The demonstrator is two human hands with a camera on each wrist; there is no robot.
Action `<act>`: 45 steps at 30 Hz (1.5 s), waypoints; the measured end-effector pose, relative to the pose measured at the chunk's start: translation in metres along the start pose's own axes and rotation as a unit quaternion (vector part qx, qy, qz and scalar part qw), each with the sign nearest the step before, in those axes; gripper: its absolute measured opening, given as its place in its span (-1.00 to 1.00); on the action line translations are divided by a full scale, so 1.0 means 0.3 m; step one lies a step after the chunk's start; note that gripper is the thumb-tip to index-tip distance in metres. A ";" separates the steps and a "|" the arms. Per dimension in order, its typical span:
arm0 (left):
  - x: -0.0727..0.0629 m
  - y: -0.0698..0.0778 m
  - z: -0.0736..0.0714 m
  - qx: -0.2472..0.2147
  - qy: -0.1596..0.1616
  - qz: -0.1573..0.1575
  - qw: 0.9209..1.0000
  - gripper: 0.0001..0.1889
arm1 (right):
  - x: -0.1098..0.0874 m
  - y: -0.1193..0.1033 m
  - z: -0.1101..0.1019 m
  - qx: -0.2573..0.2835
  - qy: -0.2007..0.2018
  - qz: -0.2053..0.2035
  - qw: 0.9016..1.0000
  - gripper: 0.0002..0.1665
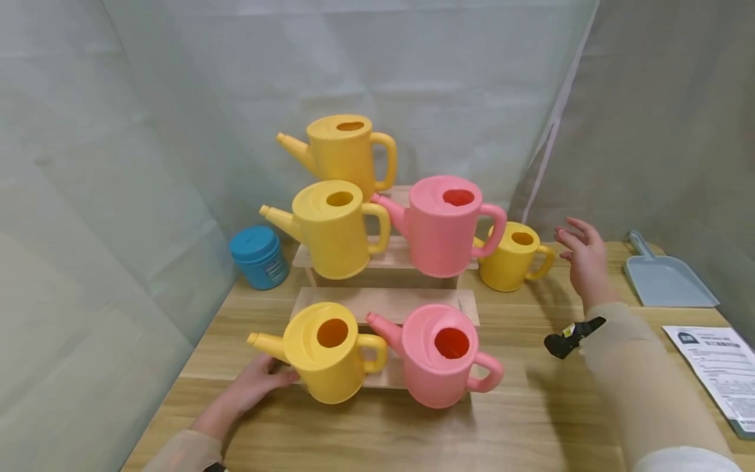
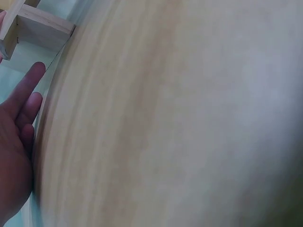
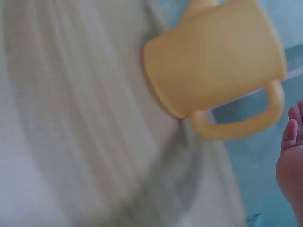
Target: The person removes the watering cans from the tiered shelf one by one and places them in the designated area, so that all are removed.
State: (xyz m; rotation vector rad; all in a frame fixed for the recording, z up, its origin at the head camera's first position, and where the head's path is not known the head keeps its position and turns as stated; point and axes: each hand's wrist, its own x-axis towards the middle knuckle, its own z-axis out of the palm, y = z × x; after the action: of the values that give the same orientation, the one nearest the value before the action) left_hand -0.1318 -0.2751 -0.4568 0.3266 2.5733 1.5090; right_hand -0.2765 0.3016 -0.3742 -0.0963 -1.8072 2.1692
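Note:
My left hand (image 1: 259, 383) is low beside the front-left yellow watering can (image 1: 333, 360), by the left end of the stand's lowest step. Its fingers look extended in the left wrist view, close to a wooden part of the stand (image 2: 45, 30); whether they touch it I cannot tell. My right hand (image 1: 585, 262) hovers with nothing in it, to the right of a smaller-looking yellow watering can (image 1: 504, 262) on the table. That can's handle (image 3: 241, 127) faces the hand, with a gap between. A pink watering can (image 1: 436, 360) stands on the lowest step.
Higher on the wooden stepped stand (image 1: 383, 303) are two yellow watering cans (image 1: 333, 236) and a pink one (image 1: 445, 229). A blue lidded tub (image 1: 259, 259) stands at left. A grey dustpan (image 1: 669, 278) and a printed sheet (image 1: 716, 370) lie at right. Fabric walls (image 1: 413, 72) enclose the table.

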 end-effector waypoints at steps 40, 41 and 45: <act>-0.003 0.019 -0.005 0.008 -0.007 0.010 1.000 -0.46 | -0.005 -0.628 0.751 -0.346 -0.262 -0.004 0.901 -0.24; -0.004 0.019 -0.005 0.010 -0.006 0.009 1.000 -0.46 | -0.010 -0.632 0.768 -0.348 -0.267 -0.002 0.899 -0.24; -0.010 0.018 -0.006 0.013 -0.004 0.010 1.000 -0.48 | -0.027 -0.643 0.824 -0.367 -0.282 -0.008 0.886 -0.24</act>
State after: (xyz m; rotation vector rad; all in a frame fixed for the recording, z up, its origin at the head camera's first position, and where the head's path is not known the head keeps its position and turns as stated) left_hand -0.1286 -0.2748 -0.4512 0.3627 2.5936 1.4794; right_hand -0.2926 0.0946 -0.1394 0.4236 -2.8556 1.4508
